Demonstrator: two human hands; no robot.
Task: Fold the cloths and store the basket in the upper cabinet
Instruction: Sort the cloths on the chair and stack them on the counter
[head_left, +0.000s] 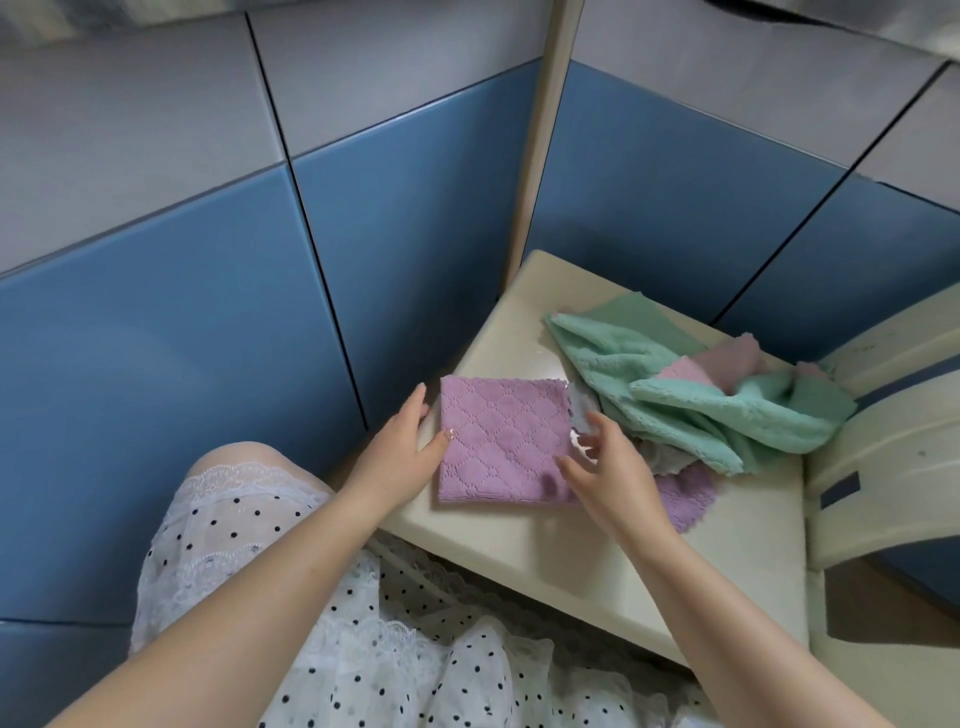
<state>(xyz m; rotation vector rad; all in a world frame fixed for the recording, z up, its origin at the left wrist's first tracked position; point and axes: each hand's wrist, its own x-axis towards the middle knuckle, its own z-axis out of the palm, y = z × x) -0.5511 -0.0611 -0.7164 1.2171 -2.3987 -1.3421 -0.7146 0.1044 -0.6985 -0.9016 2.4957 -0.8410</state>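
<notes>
With our left hand (402, 449) and right hand (602, 470) spread, we judge the soft, light pink cloth (501, 441) best pinched at its corners.

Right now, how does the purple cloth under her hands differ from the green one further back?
The purple cloth lies flat, folded into a neat square; the green cloth is crumpled in a loose heap with other cloths. The purple cloth has the left hand and right hand at its edges; nothing touches the green cloth. The purple cloth sits nearer the person, the green nearer the wall. Both look like the same soft, textured fabric and rest on the cream surface.
</notes>
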